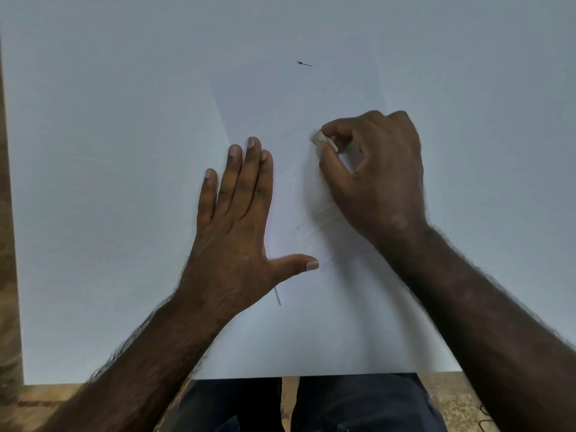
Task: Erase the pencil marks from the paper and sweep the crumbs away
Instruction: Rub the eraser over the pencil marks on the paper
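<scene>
A white sheet of paper [290,113] lies on the white table [109,151], tilted a little to the left. My left hand [240,213] lies flat with straight fingers on the sheet's left edge, thumb spread toward the middle. My right hand [374,176] pinches a small white eraser [322,139] between thumb and fingers, its tip down on the paper. Faint grey pencil strokes [314,218] show below the eraser, partly hidden under my right hand. I cannot make out any crumbs.
A small dark mark [304,63] sits near the far end of the paper. The table's left edge [12,244] and near edge border a brown floor. My legs in dark trousers [296,406] are under the near edge.
</scene>
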`<state>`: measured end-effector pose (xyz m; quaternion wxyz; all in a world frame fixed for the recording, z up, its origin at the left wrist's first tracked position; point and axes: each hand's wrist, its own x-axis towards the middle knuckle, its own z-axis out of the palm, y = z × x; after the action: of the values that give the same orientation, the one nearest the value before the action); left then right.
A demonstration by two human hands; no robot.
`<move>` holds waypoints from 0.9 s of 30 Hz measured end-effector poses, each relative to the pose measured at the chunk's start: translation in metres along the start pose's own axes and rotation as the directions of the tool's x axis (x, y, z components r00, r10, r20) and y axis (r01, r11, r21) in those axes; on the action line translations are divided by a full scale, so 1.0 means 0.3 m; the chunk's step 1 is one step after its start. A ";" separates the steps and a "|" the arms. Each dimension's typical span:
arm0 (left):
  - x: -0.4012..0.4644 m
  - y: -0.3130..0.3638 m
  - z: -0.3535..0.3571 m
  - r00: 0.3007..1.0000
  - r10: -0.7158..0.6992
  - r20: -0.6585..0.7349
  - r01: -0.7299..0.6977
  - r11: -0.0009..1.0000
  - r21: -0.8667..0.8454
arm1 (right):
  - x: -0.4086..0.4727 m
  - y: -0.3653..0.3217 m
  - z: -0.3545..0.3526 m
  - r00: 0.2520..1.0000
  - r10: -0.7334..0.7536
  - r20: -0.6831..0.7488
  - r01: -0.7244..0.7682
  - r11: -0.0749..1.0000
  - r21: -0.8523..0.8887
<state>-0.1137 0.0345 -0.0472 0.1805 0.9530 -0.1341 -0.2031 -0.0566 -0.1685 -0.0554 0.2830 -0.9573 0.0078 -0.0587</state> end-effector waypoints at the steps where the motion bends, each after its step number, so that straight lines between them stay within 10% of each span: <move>1: -0.001 0.000 0.000 1.000 0.001 0.002 -0.001 1.000 -0.002 | -0.014 0.005 -0.008 1.000 0.008 0.013 -0.009 1.000 0.015; 14: 0.001 -0.017 -0.018 0.998 0.057 0.039 -0.059 0.998 0.038 | -0.028 -0.013 -0.030 0.997 0.031 0.065 -0.034 0.999 0.041; 21: -0.005 -0.016 -0.005 0.998 0.059 -0.010 -0.059 0.998 0.021 | -0.230 -0.092 -0.068 0.926 -0.188 0.327 0.193 0.981 0.017; 27: 0.001 -0.025 -0.018 0.997 0.067 0.029 -0.068 0.997 0.032 | -0.083 0.025 -0.086 0.999 -0.004 0.045 0.010 0.993 -0.121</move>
<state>-0.1097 0.0429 -0.0457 0.1695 0.9479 -0.1719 -0.2080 -0.0843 -0.1877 -0.0406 0.2240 -0.9739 0.0017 -0.0377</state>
